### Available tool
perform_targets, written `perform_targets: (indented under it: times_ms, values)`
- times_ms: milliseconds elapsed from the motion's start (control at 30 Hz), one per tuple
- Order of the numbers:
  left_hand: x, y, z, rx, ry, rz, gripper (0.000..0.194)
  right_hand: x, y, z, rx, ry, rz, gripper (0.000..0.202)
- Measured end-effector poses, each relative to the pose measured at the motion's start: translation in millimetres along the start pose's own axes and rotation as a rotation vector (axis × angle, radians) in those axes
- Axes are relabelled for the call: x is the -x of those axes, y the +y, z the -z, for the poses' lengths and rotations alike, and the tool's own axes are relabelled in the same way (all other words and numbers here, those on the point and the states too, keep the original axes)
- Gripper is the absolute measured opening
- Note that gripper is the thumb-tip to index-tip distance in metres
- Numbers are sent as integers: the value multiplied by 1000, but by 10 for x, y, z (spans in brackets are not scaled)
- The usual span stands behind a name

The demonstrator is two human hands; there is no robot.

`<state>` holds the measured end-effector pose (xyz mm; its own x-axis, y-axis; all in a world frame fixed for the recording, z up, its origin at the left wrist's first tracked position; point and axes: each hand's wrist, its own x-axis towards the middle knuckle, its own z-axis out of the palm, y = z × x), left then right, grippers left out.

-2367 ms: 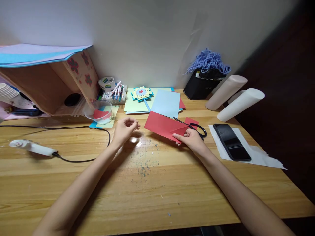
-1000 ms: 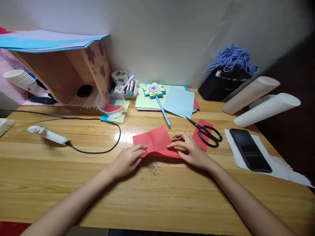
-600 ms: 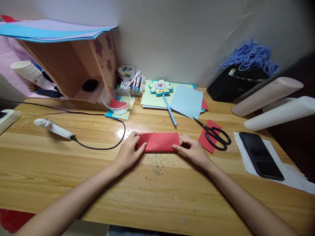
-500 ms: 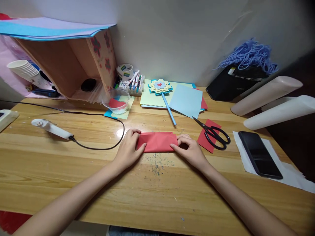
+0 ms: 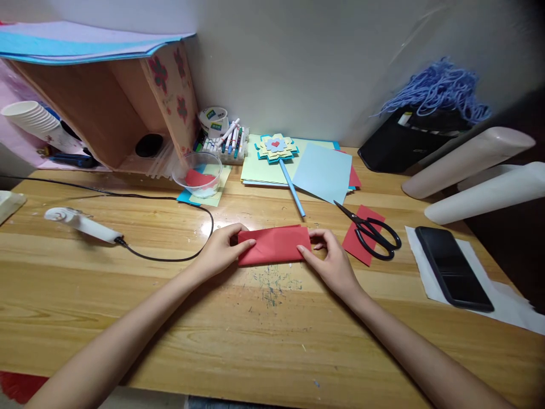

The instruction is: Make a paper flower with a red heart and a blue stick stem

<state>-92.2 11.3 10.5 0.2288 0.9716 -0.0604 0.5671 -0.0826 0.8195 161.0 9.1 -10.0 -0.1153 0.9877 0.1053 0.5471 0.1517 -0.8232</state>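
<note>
A folded sheet of red paper (image 5: 275, 245) is held by its two short ends over the middle of the wooden table. My left hand (image 5: 223, 245) grips the left end, thumb on the front face and fingers behind it. At the right end, my right hand (image 5: 330, 258) pinches the paper with the thumb in front; its fingers are partly hidden behind. Black-handled scissors (image 5: 367, 230) lie open on a smaller red paper piece (image 5: 353, 241), to the right of my right hand.
Behind the paper lie a paper flower (image 5: 276, 146) with a blue stem and a light blue sheet (image 5: 324, 173). A clear plastic bowl (image 5: 198, 176) stands back left. A white corded tool (image 5: 83, 224) lies left, a phone (image 5: 453, 270) right, near white rolls (image 5: 468, 162).
The red paper has tilted up, with its right end raised and its layers slightly parted at the top. My left thumb has shifted higher onto its face. The camera view has moved slightly.
</note>
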Motion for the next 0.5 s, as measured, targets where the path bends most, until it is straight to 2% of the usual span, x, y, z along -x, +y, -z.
perform_targets:
  times_ms: [100,233,500]
  values:
    - [26,41,-30,153,-20,38,27,-21,13,-2,-194,59,-89,42]
    - [54,83,-84,229,-7,61,26,-42,7,27,-370,58,-164,30]
    - [85,134,-144,301,9,80,21,-42,18,41,-397,134,-221,26]
